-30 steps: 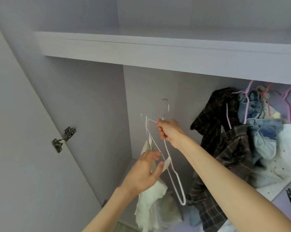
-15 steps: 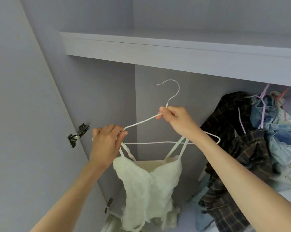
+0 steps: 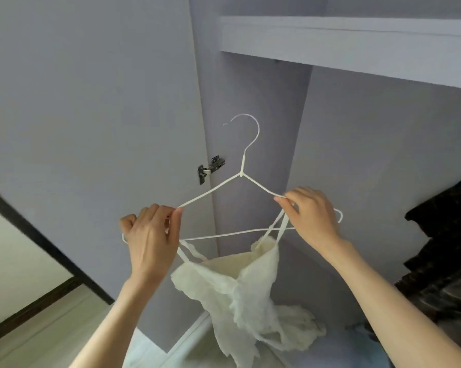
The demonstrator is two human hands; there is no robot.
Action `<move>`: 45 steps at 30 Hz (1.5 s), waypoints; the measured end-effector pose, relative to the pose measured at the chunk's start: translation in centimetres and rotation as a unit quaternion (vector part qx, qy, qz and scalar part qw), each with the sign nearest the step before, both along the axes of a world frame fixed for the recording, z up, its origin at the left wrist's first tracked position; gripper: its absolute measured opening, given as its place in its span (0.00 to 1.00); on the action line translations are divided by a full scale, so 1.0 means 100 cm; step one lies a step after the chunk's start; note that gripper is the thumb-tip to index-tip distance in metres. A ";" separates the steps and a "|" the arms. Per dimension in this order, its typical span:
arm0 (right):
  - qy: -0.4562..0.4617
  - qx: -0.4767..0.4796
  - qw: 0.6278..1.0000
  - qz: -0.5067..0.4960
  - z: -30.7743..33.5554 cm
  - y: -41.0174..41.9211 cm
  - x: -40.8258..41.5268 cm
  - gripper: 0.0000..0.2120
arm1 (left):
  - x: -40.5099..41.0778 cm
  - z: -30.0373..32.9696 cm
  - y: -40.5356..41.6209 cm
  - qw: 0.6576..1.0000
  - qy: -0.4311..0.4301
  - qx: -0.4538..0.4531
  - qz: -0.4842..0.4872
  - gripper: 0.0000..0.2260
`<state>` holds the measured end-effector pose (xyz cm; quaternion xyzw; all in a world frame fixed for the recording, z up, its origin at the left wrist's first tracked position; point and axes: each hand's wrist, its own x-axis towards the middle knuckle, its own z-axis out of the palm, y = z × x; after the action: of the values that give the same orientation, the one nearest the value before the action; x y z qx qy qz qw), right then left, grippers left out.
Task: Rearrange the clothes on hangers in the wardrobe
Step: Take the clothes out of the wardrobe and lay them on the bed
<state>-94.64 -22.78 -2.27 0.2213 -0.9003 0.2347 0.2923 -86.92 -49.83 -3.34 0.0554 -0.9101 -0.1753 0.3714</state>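
From the head camera, both hands are holding a white wire hanger (image 3: 241,176) up in front of the open wardrobe. The left hand (image 3: 151,240) is pinching the hanger's left shoulder near its outer end, thumb and fingers curled round the wire. The right hand (image 3: 313,215) is gripping the right shoulder, fingertips closing on the wire where the straps cross it; the hanger's right tip is poking out past the back of that hand. The hook is pointing upward, free of any rail, level with the gap between the two hands and above them.

A cream strappy top (image 3: 240,285) is hanging from the hanger, its thin straps looping over the wire beside each hand and its ruffled body drooping below and between the wrists.

Behind the hanger, a metal door hinge (image 3: 210,168) is sitting at the wardrobe's left inner edge. A shelf (image 3: 343,41) is running across the top right. Dark plaid clothes (image 3: 447,256) are hanging at the right edge.
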 end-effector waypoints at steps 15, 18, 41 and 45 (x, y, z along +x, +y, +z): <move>-0.036 -0.115 0.940 0.318 0.013 -0.243 0.119 0.20 | 0.260 0.003 -0.162 0.965 0.033 0.043 0.256 0.19; -0.042 -0.127 0.921 0.365 0.013 -0.303 0.159 0.19 | 0.322 0.005 -0.184 0.948 0.040 0.071 0.306 0.17; -0.039 -0.202 0.668 0.715 0.154 -0.573 0.493 0.17 | 0.660 0.143 -0.197 0.631 0.151 -0.127 0.751 0.16; -0.042 -0.260 0.640 0.722 0.190 -0.583 0.540 0.15 | 0.683 0.177 -0.184 0.572 0.172 -0.167 0.784 0.16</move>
<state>-40.68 -81.09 16.71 0.7058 -0.3678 0.6043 0.0373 -18.59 -68.22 14.34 0.6532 -0.4428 0.3339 0.5155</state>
